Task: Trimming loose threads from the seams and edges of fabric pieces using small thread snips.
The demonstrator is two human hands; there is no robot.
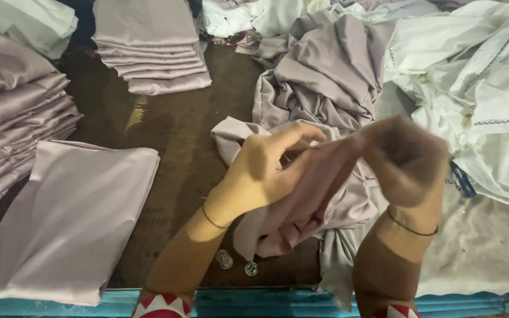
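Observation:
Both my hands grip one crumpled piece of pale lilac satin cloth [319, 194] just above the dark brown table [178, 135]. My left hand [263, 168] pinches an edge of it with thumb and fingers. My right hand [410, 159], blurred by motion, grips the same cloth to the right. The cloth hangs down between my wrists toward the table's near edge. It trails out of a loose heap of the same lilac cloth [325, 70] behind my hands.
A folded lilac piece [72, 218] lies flat at front left. Stacks of folded lilac cloth stand at the left [13, 112] and back centre [154, 47]. A pile of white fabric [478, 76] fills the right. Two small clear round objects [237, 263] lie near the blue front edge [254, 301].

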